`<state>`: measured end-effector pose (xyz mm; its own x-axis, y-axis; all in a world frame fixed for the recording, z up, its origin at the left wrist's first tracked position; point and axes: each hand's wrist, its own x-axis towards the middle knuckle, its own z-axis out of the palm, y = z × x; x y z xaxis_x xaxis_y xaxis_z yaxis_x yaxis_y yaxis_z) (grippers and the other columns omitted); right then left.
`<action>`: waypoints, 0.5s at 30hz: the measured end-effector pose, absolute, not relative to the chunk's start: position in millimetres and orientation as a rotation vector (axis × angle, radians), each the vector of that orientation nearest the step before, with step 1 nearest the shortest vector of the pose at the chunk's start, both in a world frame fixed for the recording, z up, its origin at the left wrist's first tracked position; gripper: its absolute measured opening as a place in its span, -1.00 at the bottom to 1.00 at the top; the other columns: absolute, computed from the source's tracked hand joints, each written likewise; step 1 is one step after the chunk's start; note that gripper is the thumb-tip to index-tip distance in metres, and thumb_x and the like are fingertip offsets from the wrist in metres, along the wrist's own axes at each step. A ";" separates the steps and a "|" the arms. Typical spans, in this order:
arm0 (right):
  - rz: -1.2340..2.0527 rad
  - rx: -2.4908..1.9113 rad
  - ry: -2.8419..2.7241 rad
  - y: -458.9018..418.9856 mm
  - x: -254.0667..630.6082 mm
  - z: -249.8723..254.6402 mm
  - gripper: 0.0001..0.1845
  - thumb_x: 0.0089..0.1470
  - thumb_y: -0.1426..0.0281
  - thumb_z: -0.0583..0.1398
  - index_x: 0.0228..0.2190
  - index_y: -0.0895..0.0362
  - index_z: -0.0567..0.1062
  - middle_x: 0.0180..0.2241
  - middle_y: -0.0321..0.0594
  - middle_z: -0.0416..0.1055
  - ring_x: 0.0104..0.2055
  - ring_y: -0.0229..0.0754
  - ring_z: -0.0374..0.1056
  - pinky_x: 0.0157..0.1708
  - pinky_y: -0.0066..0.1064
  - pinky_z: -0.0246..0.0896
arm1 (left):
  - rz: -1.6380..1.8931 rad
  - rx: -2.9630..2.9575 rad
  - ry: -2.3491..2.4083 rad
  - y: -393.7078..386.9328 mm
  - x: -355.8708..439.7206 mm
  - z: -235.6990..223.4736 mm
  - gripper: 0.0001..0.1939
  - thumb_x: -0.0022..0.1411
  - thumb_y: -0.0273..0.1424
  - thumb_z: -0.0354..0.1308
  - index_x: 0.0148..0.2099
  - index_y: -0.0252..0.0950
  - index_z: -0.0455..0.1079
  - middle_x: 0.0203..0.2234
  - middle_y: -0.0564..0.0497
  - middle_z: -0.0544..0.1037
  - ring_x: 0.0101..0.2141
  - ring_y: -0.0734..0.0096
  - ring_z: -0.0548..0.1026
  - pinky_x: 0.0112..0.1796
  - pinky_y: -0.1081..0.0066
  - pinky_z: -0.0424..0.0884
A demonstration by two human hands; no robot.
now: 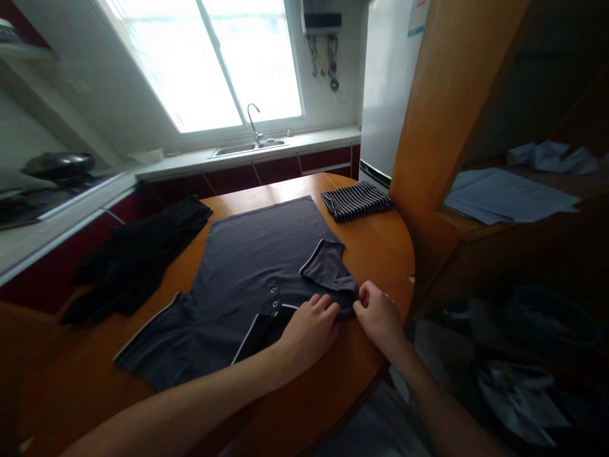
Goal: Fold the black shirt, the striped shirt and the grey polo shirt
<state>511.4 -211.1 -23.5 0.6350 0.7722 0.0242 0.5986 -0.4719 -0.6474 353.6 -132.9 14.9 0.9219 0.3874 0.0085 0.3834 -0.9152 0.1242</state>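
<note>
A dark grey polo shirt (257, 247) lies front up on a round wooden table, its hem toward the window and its black collar (264, 333) toward me. White piping edges the collar and sleeves, and two buttons show on the placket. The sleeve (328, 266) on the right is folded inward over the body. My right hand (379, 314) pinches the cloth at the shoulder beside that sleeve. Just left of it, my left hand (309, 330) is closed on the shirt near the collar, its fingers curled and the fingertips partly hidden.
A folded black-and-white striped garment (356, 200) sits at the table's far right. Crumpled black clothing (143, 254) lies along the left side. Beyond the wooden table (380, 254) are a counter with a sink (238, 150) and a fridge (387, 89). A shelf with papers (509, 193) stands right.
</note>
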 end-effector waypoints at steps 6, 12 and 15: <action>0.346 -2.325 -1.135 -217.2 511.9 -18.0 -0.91 0.04 0.44 0.19 -0.42 0.03 0.35 -0.50 -0.29 0.43 -0.42 -0.17 0.36 -0.46 -0.40 -0.13 | -0.003 2.804 0.495 -121.2 356.7 31.1 -0.82 0.24 -0.52 0.09 -0.25 -0.22 0.51 -0.31 0.00 0.55 -0.27 0.33 0.52 -0.21 0.43 0.39; 0.337 -2.290 -1.291 -240.3 510.3 -13.0 -0.90 0.12 0.34 0.22 -0.44 0.03 0.42 -0.46 -0.27 0.48 -0.41 -0.15 0.39 -0.44 -0.37 -0.10 | -0.016 2.766 0.332 -103.9 353.0 40.8 -0.86 0.33 -0.40 0.13 -0.17 -0.20 0.53 -0.27 0.02 0.53 -0.29 0.36 0.52 -0.27 0.46 0.37; 0.272 -2.231 -1.244 -245.3 513.8 -14.4 -0.84 0.12 0.27 0.24 -0.45 0.03 0.41 -0.43 -0.28 0.48 -0.40 -0.15 0.38 -0.44 -0.37 -0.04 | 0.166 2.863 0.310 -89.5 364.9 36.8 -0.81 0.29 -0.41 0.21 -0.04 -0.21 0.48 -0.16 -0.03 0.51 -0.15 0.27 0.47 -0.09 0.36 0.36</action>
<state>513.8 -245.3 -14.4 0.5479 0.8313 0.0934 0.7168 -0.4089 -0.5648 364.9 -89.5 36.8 0.9707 0.2246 0.0849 0.1954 -0.9445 0.2642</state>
